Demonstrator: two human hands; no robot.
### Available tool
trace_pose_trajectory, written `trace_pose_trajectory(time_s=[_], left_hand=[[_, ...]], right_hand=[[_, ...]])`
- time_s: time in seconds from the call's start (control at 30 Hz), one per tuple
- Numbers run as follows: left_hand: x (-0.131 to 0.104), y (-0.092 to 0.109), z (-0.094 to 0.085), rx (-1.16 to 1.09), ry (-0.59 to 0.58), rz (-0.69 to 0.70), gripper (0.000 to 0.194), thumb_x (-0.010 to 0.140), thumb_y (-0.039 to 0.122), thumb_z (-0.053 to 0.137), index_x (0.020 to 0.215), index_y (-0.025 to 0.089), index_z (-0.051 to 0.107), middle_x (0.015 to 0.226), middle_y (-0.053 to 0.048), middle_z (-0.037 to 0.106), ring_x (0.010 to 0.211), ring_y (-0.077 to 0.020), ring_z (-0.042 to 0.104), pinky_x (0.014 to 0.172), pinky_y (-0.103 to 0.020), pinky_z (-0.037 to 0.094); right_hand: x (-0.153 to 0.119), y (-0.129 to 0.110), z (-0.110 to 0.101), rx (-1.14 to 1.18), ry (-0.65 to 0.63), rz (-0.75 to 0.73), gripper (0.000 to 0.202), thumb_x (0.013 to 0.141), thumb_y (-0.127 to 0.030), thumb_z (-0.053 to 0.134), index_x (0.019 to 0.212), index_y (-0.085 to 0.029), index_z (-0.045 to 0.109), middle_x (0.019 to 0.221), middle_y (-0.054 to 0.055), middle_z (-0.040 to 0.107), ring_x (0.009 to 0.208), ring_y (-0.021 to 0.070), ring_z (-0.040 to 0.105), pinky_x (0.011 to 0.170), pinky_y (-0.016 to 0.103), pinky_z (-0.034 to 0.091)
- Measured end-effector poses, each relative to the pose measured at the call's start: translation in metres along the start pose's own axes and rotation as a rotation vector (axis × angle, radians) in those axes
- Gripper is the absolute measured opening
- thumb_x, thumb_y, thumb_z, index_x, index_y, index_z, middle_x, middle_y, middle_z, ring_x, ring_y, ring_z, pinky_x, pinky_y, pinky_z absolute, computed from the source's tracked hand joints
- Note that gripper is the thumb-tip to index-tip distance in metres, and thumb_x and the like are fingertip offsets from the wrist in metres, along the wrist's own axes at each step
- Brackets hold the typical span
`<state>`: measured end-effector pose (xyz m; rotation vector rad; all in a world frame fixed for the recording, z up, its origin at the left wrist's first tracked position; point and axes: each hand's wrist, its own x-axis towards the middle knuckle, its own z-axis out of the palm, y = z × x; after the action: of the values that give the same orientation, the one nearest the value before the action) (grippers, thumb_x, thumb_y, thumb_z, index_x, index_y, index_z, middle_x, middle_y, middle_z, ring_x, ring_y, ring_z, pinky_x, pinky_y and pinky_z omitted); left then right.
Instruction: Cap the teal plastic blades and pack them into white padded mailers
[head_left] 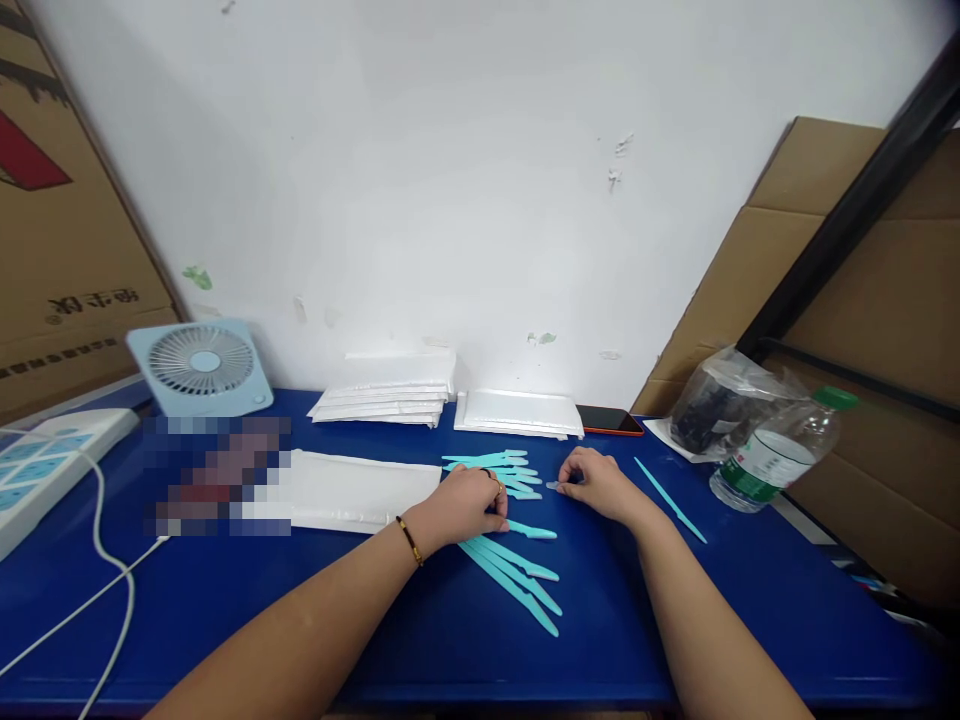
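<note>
- Right: crinkled clear bag (739, 376) holds dark cup (703, 416).
- Right: green-capped transparent bottle (776, 460).
- Right hand (600, 484) pinches small translucent piece (553, 486).
- Left hand (465, 504) over slim teal sticks (534, 532); cannot tell its grip.

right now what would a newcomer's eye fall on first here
The turquoise sticks spread beside the left hand stand out first, bright against the blue table. Next come the pale blue fan at the left rear and the green-capped bottle at the right.

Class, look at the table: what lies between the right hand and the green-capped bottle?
In the head view, a single turquoise stick lies on the blue table between the right hand and the bottle.
</note>
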<state>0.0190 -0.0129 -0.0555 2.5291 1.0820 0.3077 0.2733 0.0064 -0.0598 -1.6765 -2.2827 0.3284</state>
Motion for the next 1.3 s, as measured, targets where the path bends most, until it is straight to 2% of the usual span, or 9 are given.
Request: trace_pose_trajectory(time_s=[0.2, 0.5, 0.7, 0.87, 0.93, 1.03, 1.1, 1.23, 1.3], left_hand=[[0.003, -0.010, -0.007, -0.001, 0.140, -0.119, 0.011, 0.080, 0.031, 0.054, 0.078, 0.022, 0.059, 0.078, 0.003, 0.064, 0.072, -0.0135, 0.057, 0.063, -0.023, 0.035], [0.004, -0.009, -0.010, 0.020, 0.201, -0.125, 0.011, 0.080, 0.031, 0.054, 0.078, 0.021, 0.058, 0.079, 0.002, 0.065, 0.075, -0.0150, 0.058, 0.072, -0.026, 0.035], [0.007, -0.008, -0.005, 0.016, 0.233, -0.106, 0.011, 0.081, 0.031, 0.053, 0.082, 0.022, 0.058, 0.080, 0.002, 0.064, 0.078, -0.0155, 0.057, 0.075, -0.027, 0.036], [0.005, -0.004, -0.008, 0.081, 0.339, -0.139, 0.024, 0.079, 0.030, 0.057, 0.102, 0.025, 0.057, 0.105, -0.002, 0.060, 0.101, -0.0205, 0.051, 0.083, -0.031, 0.034], [0.001, 0.000, -0.010, 0.013, 0.238, -0.057, 0.022, 0.077, 0.032, 0.058, 0.098, 0.025, 0.060, 0.103, -0.001, 0.060, 0.095, -0.0183, 0.053, 0.079, -0.028, 0.037], [-0.005, 0.005, -0.011, -0.099, -0.026, 0.096, 0.020, 0.070, 0.038, 0.066, 0.084, 0.025, 0.065, 0.086, 0.001, 0.063, 0.079, -0.0147, 0.056, 0.066, -0.022, 0.039], [-0.006, 0.007, -0.009, -0.114, -0.115, 0.127, 0.018, 0.066, 0.038, 0.070, 0.078, 0.024, 0.066, 0.077, 0.002, 0.063, 0.074, -0.0141, 0.057, 0.062, -0.022, 0.038], [-0.004, 0.006, -0.003, -0.102, -0.127, 0.064, 0.009, 0.071, 0.032, 0.065, 0.071, 0.023, 0.065, 0.072, 0.002, 0.063, 0.066, -0.0127, 0.056, 0.057, -0.022, 0.036], [-0.002, 0.005, 0.000, -0.072, -0.061, 0.022, 0.007, 0.073, 0.028, 0.062, 0.071, 0.022, 0.065, 0.075, 0.001, 0.064, 0.068, -0.0135, 0.056, 0.059, -0.023, 0.037]], right_hand=[[-0.009, -0.007, -0.014, 0.299, -0.056, -0.040, 0.022, 0.075, -0.039, 0.056, 0.079, -0.019, 0.063, 0.071, 0.001, 0.062, 0.058, 0.0119, 0.050, 0.054, 0.023, 0.035], [-0.011, -0.024, -0.014, 0.372, -0.035, -0.164, 0.022, 0.075, -0.040, 0.059, 0.077, -0.019, 0.066, 0.073, 0.002, 0.064, 0.069, 0.0165, 0.055, 0.060, 0.026, 0.040], [-0.006, -0.037, -0.001, 0.306, 0.056, -0.215, 0.016, 0.075, -0.036, 0.060, 0.078, -0.022, 0.066, 0.074, 0.001, 0.064, 0.071, 0.0161, 0.056, 0.069, 0.028, 0.043], [-0.006, -0.014, -0.010, 0.212, 0.244, -0.167, 0.018, 0.080, -0.031, 0.053, 0.090, -0.023, 0.066, 0.090, 0.003, 0.065, 0.081, 0.0184, 0.058, 0.069, 0.028, 0.043], [-0.008, 0.001, -0.015, 0.134, 0.209, -0.145, 0.016, 0.077, -0.025, 0.053, 0.086, -0.023, 0.067, 0.090, 0.003, 0.064, 0.078, 0.0177, 0.057, 0.067, 0.028, 0.042], [-0.010, 0.016, -0.016, 0.025, 0.045, -0.093, 0.017, 0.067, -0.016, 0.057, 0.080, -0.022, 0.067, 0.082, 0.003, 0.063, 0.072, 0.0171, 0.056, 0.064, 0.027, 0.042], [-0.010, 0.019, -0.013, -0.013, -0.010, -0.053, 0.015, 0.065, -0.016, 0.058, 0.076, -0.022, 0.066, 0.078, 0.003, 0.062, 0.071, 0.0172, 0.056, 0.062, 0.026, 0.041], [-0.008, 0.014, -0.004, 0.008, -0.022, -0.042, 0.009, 0.064, -0.017, 0.058, 0.070, -0.021, 0.063, 0.077, 0.004, 0.062, 0.068, 0.0166, 0.055, 0.058, 0.025, 0.039], [-0.008, 0.010, -0.001, 0.062, -0.030, -0.041, 0.009, 0.062, -0.017, 0.059, 0.070, -0.020, 0.062, 0.073, 0.003, 0.061, 0.064, 0.0152, 0.054, 0.055, 0.023, 0.038]])
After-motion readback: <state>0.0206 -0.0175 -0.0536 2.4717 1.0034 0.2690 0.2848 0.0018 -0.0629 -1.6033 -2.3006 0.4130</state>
